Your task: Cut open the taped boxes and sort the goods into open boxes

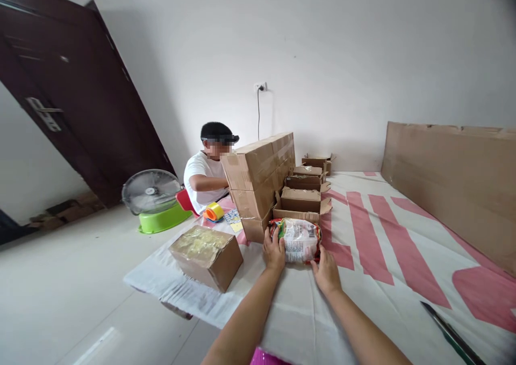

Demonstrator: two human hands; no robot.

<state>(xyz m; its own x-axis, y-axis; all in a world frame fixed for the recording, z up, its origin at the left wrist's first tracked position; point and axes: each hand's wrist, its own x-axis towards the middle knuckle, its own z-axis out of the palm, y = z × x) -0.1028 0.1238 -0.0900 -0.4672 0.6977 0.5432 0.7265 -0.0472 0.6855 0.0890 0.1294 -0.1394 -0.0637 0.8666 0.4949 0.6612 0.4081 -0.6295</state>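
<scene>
A plastic snack bag [300,240] with red edges and a printed white back lies on the table in front of me. My left hand [274,248] grips its left side, fingers curled over the edge. On the opposite edge rests my right hand [325,272], its fingers and thumb against the bag. Right behind the bag stands an open cardboard box [298,214], with more open boxes in a row beyond it. A wall of stacked closed boxes [258,177] rises just left of that row.
A taped box [207,255] sits at the table's left corner, near a yellow tape roll [213,212]. A utility knife [449,330] lies at right. A large cardboard sheet [451,187] stands along the right side. Across the stack sits another person [203,179]; a fan [152,191] is on the floor.
</scene>
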